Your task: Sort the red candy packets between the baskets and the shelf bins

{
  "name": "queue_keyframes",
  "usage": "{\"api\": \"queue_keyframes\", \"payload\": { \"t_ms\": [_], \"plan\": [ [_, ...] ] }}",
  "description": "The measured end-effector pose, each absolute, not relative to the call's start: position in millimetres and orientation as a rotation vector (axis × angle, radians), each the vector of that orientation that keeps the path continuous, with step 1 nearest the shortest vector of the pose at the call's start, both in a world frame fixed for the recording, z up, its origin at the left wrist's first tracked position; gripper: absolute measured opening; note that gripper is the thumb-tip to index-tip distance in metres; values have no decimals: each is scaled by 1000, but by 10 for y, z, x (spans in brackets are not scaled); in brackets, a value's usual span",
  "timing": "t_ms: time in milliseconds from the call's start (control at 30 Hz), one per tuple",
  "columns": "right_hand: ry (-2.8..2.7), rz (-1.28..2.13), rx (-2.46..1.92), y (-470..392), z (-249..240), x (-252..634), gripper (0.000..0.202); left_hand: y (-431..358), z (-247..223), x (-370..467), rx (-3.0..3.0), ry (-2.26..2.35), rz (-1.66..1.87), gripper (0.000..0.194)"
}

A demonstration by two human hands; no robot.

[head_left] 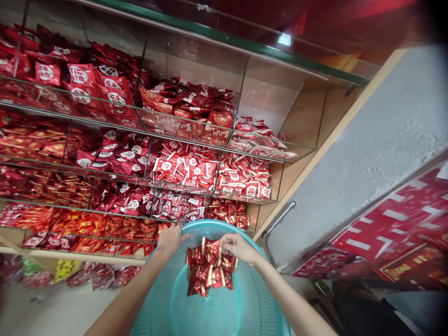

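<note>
A turquoise plastic basket (182, 308) with a perforated wall stands in front of me, against the shelves. My left hand (170, 240) grips its far rim on the left, with the thumb on the inner side. Inside the basket, toward the far wall, is a small cluster of shiny red-and-gold wrapped packets (199, 280). At the top of this cluster, the fingers of my right hand (238, 247) are closed in a pinch on a red-and-gold packet (212, 252). What is inside the wrappers does not show.
Tiered glass-fronted shelves (189, 133) hold red packets (185, 168) sorted into compartments. A wooden side panel (315, 154) and a grey wall (395, 135) bound them on the right. Red printed goods (385, 224) lean at the lower right. Colourful bags (70, 270) lie under the lowest shelf.
</note>
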State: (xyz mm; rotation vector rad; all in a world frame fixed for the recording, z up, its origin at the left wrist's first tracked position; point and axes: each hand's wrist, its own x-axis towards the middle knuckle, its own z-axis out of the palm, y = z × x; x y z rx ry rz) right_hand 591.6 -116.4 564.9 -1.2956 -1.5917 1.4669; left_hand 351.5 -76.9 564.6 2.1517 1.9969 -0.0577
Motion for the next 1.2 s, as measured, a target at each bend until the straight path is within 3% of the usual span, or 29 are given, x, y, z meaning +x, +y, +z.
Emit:
{"api": "queue_keyframes", "payload": {
  "t_ms": [267, 467, 733, 1200],
  "plan": [
    [-1638, 1521, -1518, -817, 5439, 5763, 23, -757, 5610, 3497, 2226, 2016, -27, 42],
    [-1657, 1204, -1662, -725, 5314, 5796, 21, -744, 5580, 3501, 2250, 2043, -36, 41],
    [-1455, 864, -1736, -338, 5511, 5979, 30, -731, 5545, 3500, 2273, 2042, -25, 41],
    [-981, 1109, -1835, 246, 5418, 5621, 33, -724, 5539, 3499, 2290, 2039, -44, 43]
  ]
}}
